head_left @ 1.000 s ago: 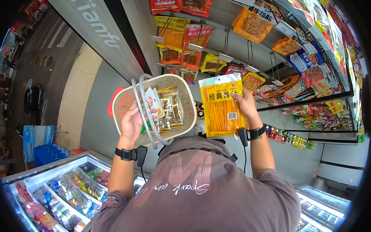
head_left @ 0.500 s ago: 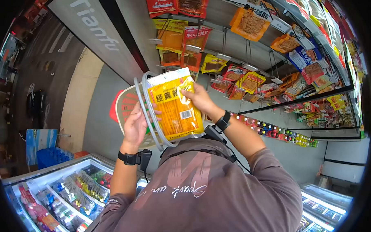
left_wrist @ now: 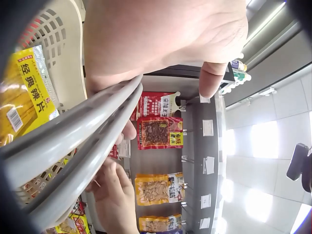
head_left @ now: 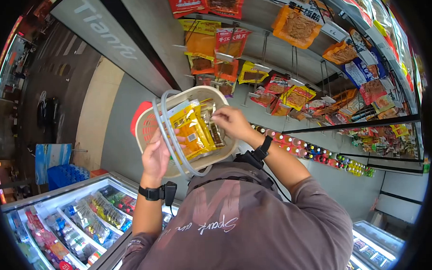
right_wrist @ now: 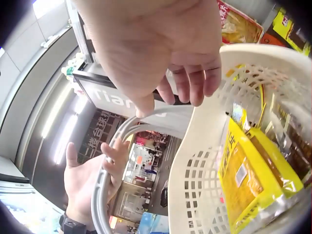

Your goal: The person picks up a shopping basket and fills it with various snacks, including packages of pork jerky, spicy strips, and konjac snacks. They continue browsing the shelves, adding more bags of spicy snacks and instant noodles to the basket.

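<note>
A cream plastic basket (head_left: 217,98) hangs by its two grey handles (head_left: 166,125), which my left hand (head_left: 153,156) holds with the fingers curled at them and the thumb out. Inside lies a yellow snack packet (head_left: 187,131) with a barcode, tilted over other shiny packets (right_wrist: 292,131). My right hand (head_left: 233,122) is over the basket's right rim with loosely bent fingers and nothing in them. In the right wrist view its fingers (right_wrist: 195,83) hang beside the rim, apart from the yellow packet.
Hooks on the display rack hold snack bags, among them an orange bag (head_left: 298,27) and a red bag (head_left: 229,41). Bottles (head_left: 316,153) line the floor at right. A lit freezer (head_left: 81,225) stands at lower left, and a street (head_left: 48,103) lies beyond the sign panel.
My right hand has carried the yellow packet left into the basket and let go of it. My left hand keeps its hold on the handles.
</note>
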The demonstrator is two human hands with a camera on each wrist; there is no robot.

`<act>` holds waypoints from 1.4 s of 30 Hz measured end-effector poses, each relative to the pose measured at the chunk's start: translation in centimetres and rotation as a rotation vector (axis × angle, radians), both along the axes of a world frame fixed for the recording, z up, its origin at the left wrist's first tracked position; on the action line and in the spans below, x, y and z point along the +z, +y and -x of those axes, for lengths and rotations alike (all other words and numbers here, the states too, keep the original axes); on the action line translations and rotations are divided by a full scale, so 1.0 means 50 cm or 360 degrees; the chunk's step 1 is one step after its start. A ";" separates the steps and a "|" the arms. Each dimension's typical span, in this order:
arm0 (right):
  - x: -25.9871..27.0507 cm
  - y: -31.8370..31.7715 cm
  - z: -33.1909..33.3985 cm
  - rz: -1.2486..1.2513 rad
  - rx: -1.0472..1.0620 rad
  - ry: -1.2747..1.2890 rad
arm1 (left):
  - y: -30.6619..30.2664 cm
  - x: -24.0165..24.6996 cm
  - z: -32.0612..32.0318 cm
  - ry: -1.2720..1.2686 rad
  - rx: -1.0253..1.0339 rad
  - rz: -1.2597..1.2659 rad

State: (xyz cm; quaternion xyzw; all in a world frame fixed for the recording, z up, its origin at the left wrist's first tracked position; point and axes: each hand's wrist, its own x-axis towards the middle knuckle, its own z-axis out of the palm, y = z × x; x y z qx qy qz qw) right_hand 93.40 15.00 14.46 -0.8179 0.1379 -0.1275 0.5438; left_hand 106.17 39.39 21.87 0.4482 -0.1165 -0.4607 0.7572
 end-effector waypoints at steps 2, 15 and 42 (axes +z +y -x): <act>-0.069 -0.062 0.022 -0.0216 -0.0442 -0.0099 | -0.002 0.013 0.008 0.0009 0.0014 -0.0025; -0.402 -0.567 -0.165 0.0240 -0.1111 -0.0085 | 0.024 0.086 0.092 -0.0121 0.0682 -0.0443; -0.246 -0.408 -0.161 -0.0642 -0.0608 -0.0482 | 0.046 0.100 0.122 -0.0017 0.1031 -0.0316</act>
